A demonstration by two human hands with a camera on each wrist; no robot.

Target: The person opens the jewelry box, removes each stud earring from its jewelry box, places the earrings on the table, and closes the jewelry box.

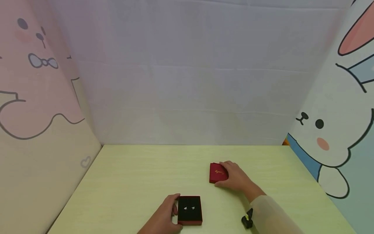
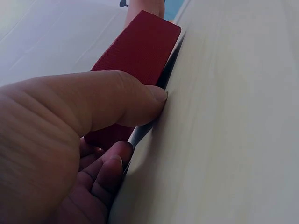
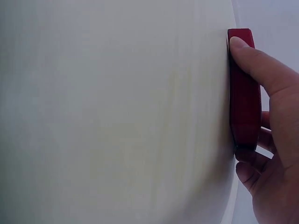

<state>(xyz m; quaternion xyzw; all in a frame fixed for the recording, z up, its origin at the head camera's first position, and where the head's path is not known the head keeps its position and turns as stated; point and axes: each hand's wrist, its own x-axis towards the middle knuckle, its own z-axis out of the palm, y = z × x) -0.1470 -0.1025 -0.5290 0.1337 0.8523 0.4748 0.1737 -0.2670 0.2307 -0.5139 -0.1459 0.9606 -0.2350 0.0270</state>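
Observation:
A jewellery box base [image 1: 190,223] with a black insert sits on the table near its front, bearing two small star-shaped earrings [image 1: 193,208]. My left hand [image 1: 165,213] grips its left side, thumb at the near corner and fingers at the far one. In the left wrist view the thumb presses against the red wall [image 2: 145,46] of that base. Farther back and to the right, my right hand [image 1: 236,178] holds the red box lid [image 1: 217,173], which has gold lettering on top. The right wrist view has the thumb and fingers at opposite ends of the lid [image 3: 245,102], low at the table surface.
The pale yellow table [image 1: 131,175] runs back to a white cloth wall [image 1: 187,81]. Cartoon-printed panels stand on both sides, a rabbit panel [image 1: 330,130] on the right. A black device [image 1: 247,219] sits at the right wrist.

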